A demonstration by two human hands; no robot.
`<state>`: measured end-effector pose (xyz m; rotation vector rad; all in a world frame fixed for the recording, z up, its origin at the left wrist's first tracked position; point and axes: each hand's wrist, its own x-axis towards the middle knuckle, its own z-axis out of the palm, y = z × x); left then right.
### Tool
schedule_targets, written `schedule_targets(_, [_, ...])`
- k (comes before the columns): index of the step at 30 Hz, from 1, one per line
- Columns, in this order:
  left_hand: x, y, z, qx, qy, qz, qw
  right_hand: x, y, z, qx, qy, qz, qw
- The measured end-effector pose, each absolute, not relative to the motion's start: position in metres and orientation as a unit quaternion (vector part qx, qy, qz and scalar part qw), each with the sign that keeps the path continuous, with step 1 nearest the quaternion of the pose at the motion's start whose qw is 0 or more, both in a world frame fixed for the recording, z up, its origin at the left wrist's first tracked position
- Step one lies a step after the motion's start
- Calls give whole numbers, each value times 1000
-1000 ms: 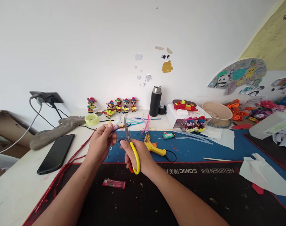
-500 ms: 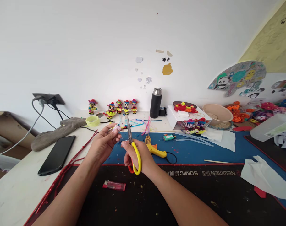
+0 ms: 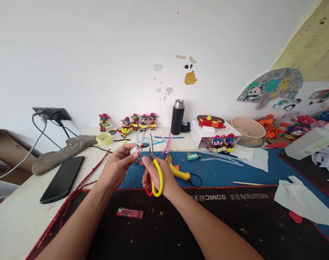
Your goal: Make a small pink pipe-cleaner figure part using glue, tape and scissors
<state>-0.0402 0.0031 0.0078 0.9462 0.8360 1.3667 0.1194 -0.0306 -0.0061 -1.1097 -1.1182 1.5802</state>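
Between its thumb and fingers, my left hand point(image 3: 120, 161) pinches a small fuzzy white-and-pink piece point(image 3: 135, 149); its exact kind is too small to make out. My right hand point(image 3: 159, 174) is closed on scissors point(image 3: 158, 177) with yellow and orange-red handles. Their blades point up and away, a little right of the small piece and apart from it. Just beyond my right hand a yellow glue gun point(image 3: 180, 174) lies on the blue mat point(image 3: 218, 172). A pink lighter point(image 3: 129, 213) rests on the black mat point(image 3: 142, 236) below both hands.
Several fuzzy figurines point(image 3: 126, 127) stand by the wall behind pipe cleaners point(image 3: 168, 143). A black thermos point(image 3: 177, 118), a white box point(image 3: 199, 134) and a beige bowl point(image 3: 248, 130) are at the back. Left are a phone point(image 3: 63, 180), a tape roll point(image 3: 104, 138) and red fuzzy stems point(image 3: 80, 184).
The scissors have turned slightly more upright, with their blades a little farther from the small piece. The piece has turned in my left fingers. The whole view has shifted slightly.
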Motion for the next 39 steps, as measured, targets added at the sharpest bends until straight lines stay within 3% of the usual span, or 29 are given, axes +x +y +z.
schedule_targets(22, [-38,-3,11,498,368,526,583,124,-23,-11,-456,-422,624,473])
schedule_targets(39, [-46,8,6,388,375,640,547,122,-32,0,-398,-447,685,415])
